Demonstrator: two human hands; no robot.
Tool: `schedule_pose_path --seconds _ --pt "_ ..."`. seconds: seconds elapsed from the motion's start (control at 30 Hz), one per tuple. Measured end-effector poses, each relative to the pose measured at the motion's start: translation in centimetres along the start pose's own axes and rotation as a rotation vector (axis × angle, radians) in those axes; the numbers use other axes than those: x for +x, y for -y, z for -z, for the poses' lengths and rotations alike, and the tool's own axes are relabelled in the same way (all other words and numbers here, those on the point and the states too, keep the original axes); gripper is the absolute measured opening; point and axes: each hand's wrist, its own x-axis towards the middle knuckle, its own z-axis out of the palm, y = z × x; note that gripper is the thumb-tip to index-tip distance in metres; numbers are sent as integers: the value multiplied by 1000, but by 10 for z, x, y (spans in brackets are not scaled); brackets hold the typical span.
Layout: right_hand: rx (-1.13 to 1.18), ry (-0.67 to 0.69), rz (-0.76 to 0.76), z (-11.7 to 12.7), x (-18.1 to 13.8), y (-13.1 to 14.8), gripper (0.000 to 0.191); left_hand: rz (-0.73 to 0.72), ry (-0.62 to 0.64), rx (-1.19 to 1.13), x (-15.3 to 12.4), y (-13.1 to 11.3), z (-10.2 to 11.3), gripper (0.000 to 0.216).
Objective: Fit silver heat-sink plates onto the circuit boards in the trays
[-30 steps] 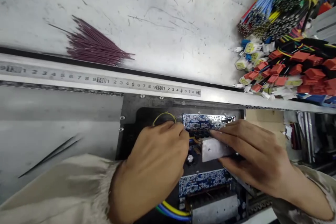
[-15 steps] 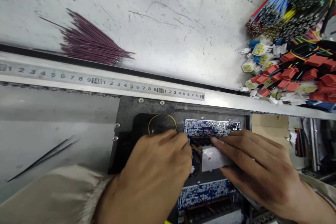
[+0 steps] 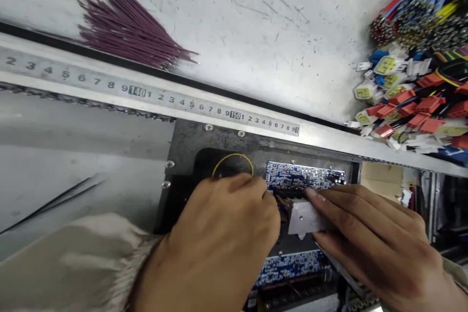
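Observation:
My left hand (image 3: 219,239) is closed, knuckles up, over the dark housing (image 3: 188,139). What its fingertips hold is hidden under the hand. A thin yellow wire (image 3: 236,155) loops out just beyond its knuckles. My right hand (image 3: 383,241) grips a silver metal plate (image 3: 305,219), fingers along the top and thumb below. The plate stands by a blue circuit board (image 3: 305,175) inside the housing. Another blue board (image 3: 292,265) lies nearer to me, partly covered by my left hand.
A metal rail with a ruler strip (image 3: 183,102) crosses beyond the housing. Behind it lie a bundle of purple wires (image 3: 124,24) and, at right, red connectors (image 3: 413,112) with colored wire bundles (image 3: 424,5). Two black strips (image 3: 54,200) rest at left.
The view has shifted and turned a little. The silver plate sits at a slightly different tilt in my right hand; both hands stay close to the same spots on the housing.

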Motion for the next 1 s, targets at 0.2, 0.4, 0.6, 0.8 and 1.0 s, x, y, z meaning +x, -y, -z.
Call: schedule_pose_path --seconds 0.2,0.4,0.6,0.8,1.0 --pt "-7 32 -5 1 -2 -3 49 94 10 -59 -2 -3 1 21" --pt "6 33 -11 0 1 -3 53 212 73 -56 2 -6 2 25" --pt "-63 50 -28 -5 3 3 54 101 59 35 1 -5 4 19" --pt "-142 -82 -197 5 -29 17 52 -92 39 169 -10 6 1 39" --pt "31 -159 -182 -3 -51 -3 49 -244 98 352 -14 12 1 75"
